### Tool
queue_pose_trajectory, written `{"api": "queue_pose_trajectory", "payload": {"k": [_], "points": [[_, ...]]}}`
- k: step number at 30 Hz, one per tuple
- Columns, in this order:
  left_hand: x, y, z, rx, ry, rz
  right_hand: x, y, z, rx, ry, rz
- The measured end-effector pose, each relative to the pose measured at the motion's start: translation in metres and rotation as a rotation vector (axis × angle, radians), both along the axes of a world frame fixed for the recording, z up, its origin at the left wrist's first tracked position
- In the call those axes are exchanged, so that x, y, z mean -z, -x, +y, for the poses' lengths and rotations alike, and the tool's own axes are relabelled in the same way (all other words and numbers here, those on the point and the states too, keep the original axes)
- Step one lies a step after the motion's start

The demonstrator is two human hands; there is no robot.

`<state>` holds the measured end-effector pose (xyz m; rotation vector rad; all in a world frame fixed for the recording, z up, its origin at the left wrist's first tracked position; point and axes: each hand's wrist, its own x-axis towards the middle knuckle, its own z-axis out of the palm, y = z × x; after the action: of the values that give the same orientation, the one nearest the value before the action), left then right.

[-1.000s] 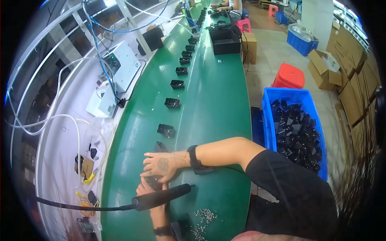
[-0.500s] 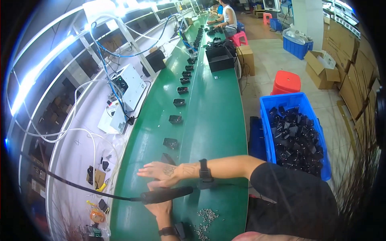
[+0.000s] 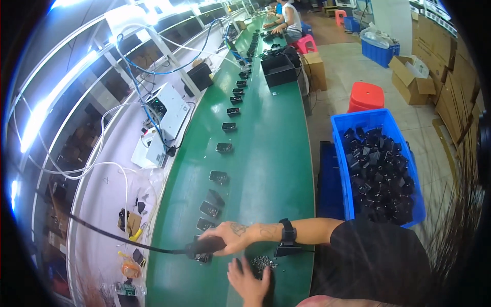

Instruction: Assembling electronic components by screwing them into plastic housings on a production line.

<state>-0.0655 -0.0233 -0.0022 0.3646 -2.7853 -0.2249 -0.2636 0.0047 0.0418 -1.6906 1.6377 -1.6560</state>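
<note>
Small open black plastic housings [image 3: 209,208] stand in a line along the green work surface [image 3: 266,169], running away from me. My right hand [image 3: 232,238] reaches left over the nearest of them, beside one housing [image 3: 205,224] and above another, mostly covered housing [image 3: 202,257]. A dark, blurred cylinder on a black cable [image 3: 128,241] crosses in front of its fingertips, so I cannot see its grip. My left hand [image 3: 249,282] has its fingers spread, holding nothing, beside a pile of small metal screws [image 3: 262,263]. A black angular part [image 3: 287,250] lies under my right wrist.
A blue crate [image 3: 378,169] full of black parts stands to the right, before a red stool [image 3: 366,96]. Farther along are a black bin [image 3: 279,71] and a seated co-worker [image 3: 291,23]. White machines [image 3: 162,117] and cables line the left bench.
My hands were close together over the left of the surface. My left hand has moved right to the screws; my right hand has come nearer me. More housings show in the near line.
</note>
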Motion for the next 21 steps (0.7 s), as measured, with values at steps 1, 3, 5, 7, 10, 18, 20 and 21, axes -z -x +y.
{"api": "queue_pose_trajectory", "payload": {"k": [1,3,5,7,10,18,20,21], "points": [[0.011,0.0,0.003,0.023,0.014,0.045,0.002,0.001,0.002,0.04,0.005,-0.015],[0.022,-0.001,0.004,-0.006,0.009,0.056,0.003,-0.002,0.007,0.098,0.06,-0.032],[0.019,-0.001,0.008,-0.022,0.071,0.14,0.003,-0.004,0.015,0.093,0.032,-0.005],[0.025,-0.001,0.009,-0.005,0.011,0.187,0.007,-0.006,0.022,0.09,0.007,0.024],[0.033,-0.005,0.004,0.037,-0.017,0.26,0.021,-0.01,0.019,0.16,0.09,0.032],[0.012,0.006,-0.006,-0.002,-0.099,0.294,0.024,0.006,0.017,0.291,0.151,0.18],[0.002,0.009,-0.002,-0.07,-0.172,0.277,0.018,0.01,0.022,0.289,0.021,0.096],[0.003,0.003,-0.006,-0.116,-0.174,0.261,0.019,0.011,0.015,0.306,0.063,0.116]]}}
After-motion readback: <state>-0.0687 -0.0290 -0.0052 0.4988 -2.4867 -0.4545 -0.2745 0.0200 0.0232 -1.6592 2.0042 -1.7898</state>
